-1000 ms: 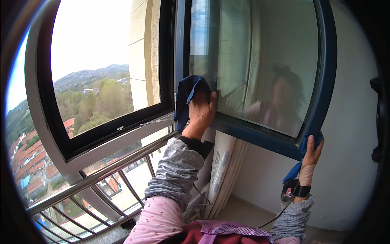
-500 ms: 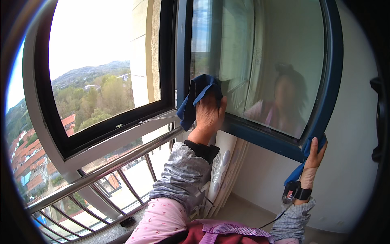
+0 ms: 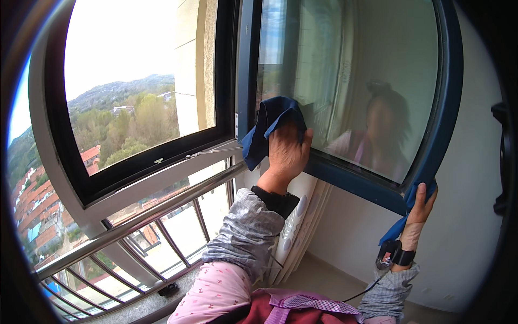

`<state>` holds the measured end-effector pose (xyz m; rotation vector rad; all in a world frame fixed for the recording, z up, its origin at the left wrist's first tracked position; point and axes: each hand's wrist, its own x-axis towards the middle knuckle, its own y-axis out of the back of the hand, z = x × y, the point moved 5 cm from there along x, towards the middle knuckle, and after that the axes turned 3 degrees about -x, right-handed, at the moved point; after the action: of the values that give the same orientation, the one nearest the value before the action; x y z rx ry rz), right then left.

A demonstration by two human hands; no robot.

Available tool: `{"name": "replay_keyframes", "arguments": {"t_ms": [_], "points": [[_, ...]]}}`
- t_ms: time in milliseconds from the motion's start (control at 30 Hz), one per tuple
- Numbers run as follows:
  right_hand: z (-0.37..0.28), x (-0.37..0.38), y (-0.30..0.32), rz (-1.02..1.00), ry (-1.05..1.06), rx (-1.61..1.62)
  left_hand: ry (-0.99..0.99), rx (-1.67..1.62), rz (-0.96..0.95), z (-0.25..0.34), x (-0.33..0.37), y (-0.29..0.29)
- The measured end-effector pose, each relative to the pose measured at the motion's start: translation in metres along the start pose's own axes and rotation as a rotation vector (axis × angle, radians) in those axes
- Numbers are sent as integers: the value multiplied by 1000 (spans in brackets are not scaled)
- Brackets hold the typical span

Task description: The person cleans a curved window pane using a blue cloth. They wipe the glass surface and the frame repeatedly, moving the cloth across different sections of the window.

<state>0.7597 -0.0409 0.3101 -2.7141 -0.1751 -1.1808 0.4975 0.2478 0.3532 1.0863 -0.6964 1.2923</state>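
An opened window sash with a dark blue frame point(image 3: 353, 184) and a glass pane point(image 3: 315, 70) stands in front of me. My left hand point(image 3: 287, 154) presses a dark blue cloth point(image 3: 258, 137) against the sash's lower left corner, where glass meets frame. Its fingertips are hidden under the cloth. At the lower right corner, my right hand point(image 3: 421, 208) grips the frame's edge, with a second blue cloth point(image 3: 393, 231) between palm and frame. Some of the right fingers are hidden behind the corner.
Left of the sash is the open window's black frame point(image 3: 145, 171), with a thin metal stay point(image 3: 216, 151) at its bottom. A metal railing point(image 3: 140, 224) runs below. A patterned curtain point(image 3: 294, 229) hangs under the sash, beside a white wall point(image 3: 350, 245). A cable trails from my right wrist.
My left hand and its cloth have shifted slightly right along the sash's lower corner. The sash has swung a little to the right. My right hand stays at its corner.
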Motion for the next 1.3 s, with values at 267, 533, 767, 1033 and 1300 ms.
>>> {"name": "replay_keyframes", "arguments": {"t_ms": [267,533,767,1033,1300], "points": [[7,6,1,-32,10,-24,-324,83,-209,21,-68,-35],[17,9,3,15,-4,-66,24,289,167,-50,-47,30],[11,7,6,9,-8,-116,-374,100,9,33,-80,-9],[12,9,9,50,82,-177,24,183,129,-19,-53,27],[23,13,8,8,45,-131,-309,40,-23,24,-78,-6]]}}
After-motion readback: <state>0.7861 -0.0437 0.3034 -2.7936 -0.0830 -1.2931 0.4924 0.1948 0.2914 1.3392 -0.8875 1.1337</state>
